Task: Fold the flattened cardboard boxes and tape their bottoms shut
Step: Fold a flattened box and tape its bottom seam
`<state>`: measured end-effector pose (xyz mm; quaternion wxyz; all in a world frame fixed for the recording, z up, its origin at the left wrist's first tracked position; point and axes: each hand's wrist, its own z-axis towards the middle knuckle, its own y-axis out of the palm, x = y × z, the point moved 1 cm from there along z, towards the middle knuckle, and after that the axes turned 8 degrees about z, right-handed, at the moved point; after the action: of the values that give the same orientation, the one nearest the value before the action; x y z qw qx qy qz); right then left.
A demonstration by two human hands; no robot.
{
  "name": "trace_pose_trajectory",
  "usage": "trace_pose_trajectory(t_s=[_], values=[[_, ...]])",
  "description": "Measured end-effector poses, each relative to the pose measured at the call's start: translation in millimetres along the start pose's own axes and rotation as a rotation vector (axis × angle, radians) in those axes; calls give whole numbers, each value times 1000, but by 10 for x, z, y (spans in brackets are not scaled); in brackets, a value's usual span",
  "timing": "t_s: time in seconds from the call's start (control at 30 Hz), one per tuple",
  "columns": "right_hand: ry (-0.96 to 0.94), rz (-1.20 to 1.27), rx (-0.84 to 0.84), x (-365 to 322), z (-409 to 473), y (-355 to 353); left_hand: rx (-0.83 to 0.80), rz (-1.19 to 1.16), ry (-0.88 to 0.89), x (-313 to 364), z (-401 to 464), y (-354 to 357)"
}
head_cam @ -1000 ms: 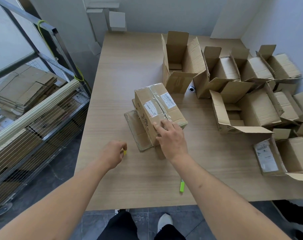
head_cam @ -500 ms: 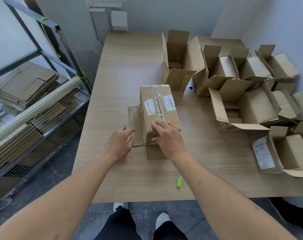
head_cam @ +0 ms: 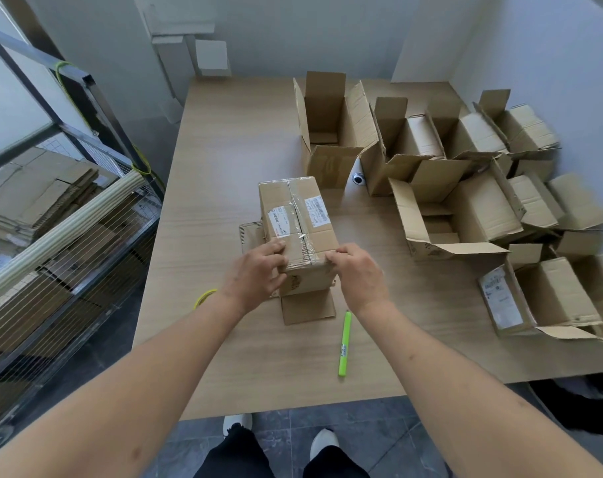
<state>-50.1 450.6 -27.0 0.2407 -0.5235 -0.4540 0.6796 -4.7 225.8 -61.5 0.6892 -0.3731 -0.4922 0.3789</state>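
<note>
The box [head_cam: 298, 229] sits bottom-up mid-table [head_cam: 224, 160], clear tape along its seam, flaps splayed beneath it. Two white labels on top carry print too small to read. The left hand [head_cam: 255, 276] and right hand [head_cam: 357, 272] grasp its near corners, fingers curled over the edge.

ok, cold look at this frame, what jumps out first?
Both hands, left hand and right hand, grip the near end of a taped box standing bottom up mid-table. To the right, a crowd of open boxes fills that side of the table. A green cutter lies near the front edge, by the right wrist.
</note>
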Motion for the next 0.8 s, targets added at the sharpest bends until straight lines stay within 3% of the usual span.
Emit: trace_pose_trajectory(t_s=[0.27, 0.5, 0.8], values=[[-5, -159, 11, -91, 105, 65, 47, 32, -97, 65, -11, 106], [9, -126, 13, -105, 74, 72, 36, 73, -161, 117, -5, 161], [-55, -237, -11, -238, 171, 124, 34, 139, -122, 124, 46, 144]])
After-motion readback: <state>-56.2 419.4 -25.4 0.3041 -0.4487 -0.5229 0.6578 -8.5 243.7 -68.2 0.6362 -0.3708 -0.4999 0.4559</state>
